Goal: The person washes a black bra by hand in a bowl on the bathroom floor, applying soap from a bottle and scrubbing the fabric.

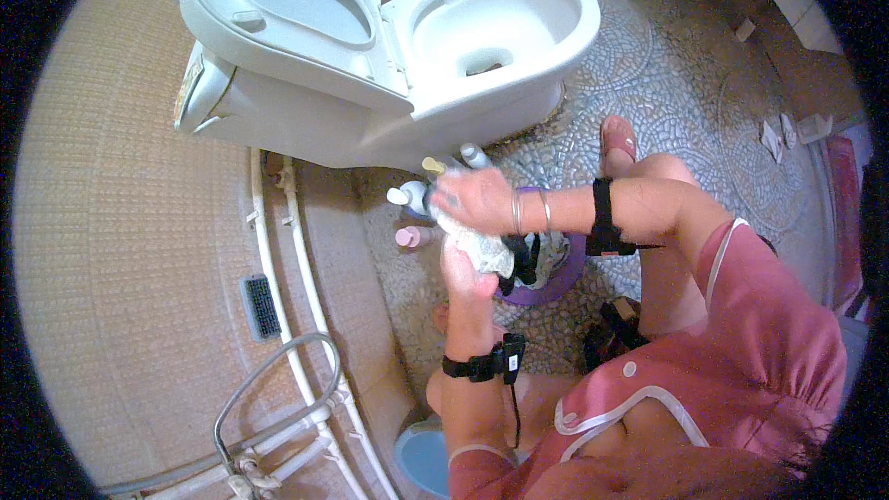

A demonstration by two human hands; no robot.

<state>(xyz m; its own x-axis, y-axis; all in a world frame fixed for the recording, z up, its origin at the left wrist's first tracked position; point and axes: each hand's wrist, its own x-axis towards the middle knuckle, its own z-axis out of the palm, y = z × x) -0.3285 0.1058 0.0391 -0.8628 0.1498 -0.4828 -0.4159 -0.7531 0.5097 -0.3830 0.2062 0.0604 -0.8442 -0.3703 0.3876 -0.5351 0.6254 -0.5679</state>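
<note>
My left hand (pixel 467 269) and my right hand (pixel 476 200) are both closed on a wet-looking white cloth (pixel 479 244), bunched up between them. The hands are slightly blurred. Beneath them a purple basin (pixel 571 271) stands on the floor, holding dark and pale fabric (pixel 531 260). My right wrist carries two thin bangles (pixel 530 211), and black straps (pixel 479 367) go round both forearms. Beside the hands stand a white pump bottle (pixel 410 196), a pink bottle (pixel 411 237), a yellow-capped container (pixel 434 165) and a pale bottle (pixel 475 155). My right arm and hands hide part of the basin.
A white toilet (pixel 479 94) with its lid raised stands ahead. White pipes (pixel 295 236) run along the tiled wall on the left, with a brush (pixel 260 307) and a flexible hose (pixel 233 389). A blue basin (pixel 420 455) sits at the bottom. Pebble-patterned floor (pixel 667 104) extends right.
</note>
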